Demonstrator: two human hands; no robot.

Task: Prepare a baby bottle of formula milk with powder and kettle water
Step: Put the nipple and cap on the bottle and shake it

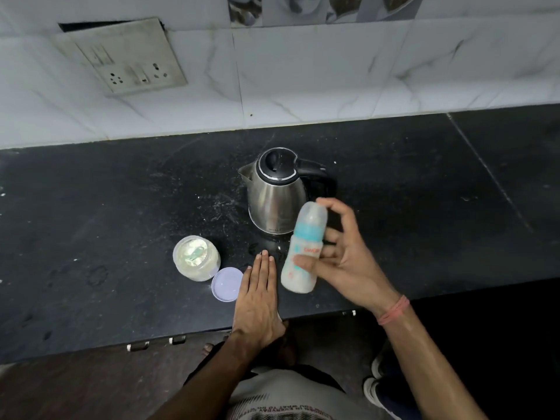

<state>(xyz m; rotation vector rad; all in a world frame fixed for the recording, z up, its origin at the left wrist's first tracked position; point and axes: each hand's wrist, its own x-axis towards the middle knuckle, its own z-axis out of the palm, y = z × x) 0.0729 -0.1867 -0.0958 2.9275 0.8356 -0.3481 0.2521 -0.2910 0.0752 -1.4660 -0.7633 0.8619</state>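
Note:
My right hand point(345, 262) grips a baby bottle point(304, 247) above the black counter point(121, 237), thumb across its body and a finger on the clear cap. The bottle has a teal collar and holds white milk; it looks blurred. My left hand point(257, 295) lies flat on the counter with straight fingers, just left of the bottle. A steel kettle point(275, 189) with a black lid and handle stands behind the bottle. To the left, an open jar of formula powder point(196, 257) stands with a scoop inside it. Its pale lid point(226, 284) lies beside my left hand.
A white marble-tiled wall point(303, 80) rises behind the counter, with a socket plate point(127, 59) at upper left. The counter's front edge runs just below my left wrist. Small spills and powder specks mark the counter near the kettle.

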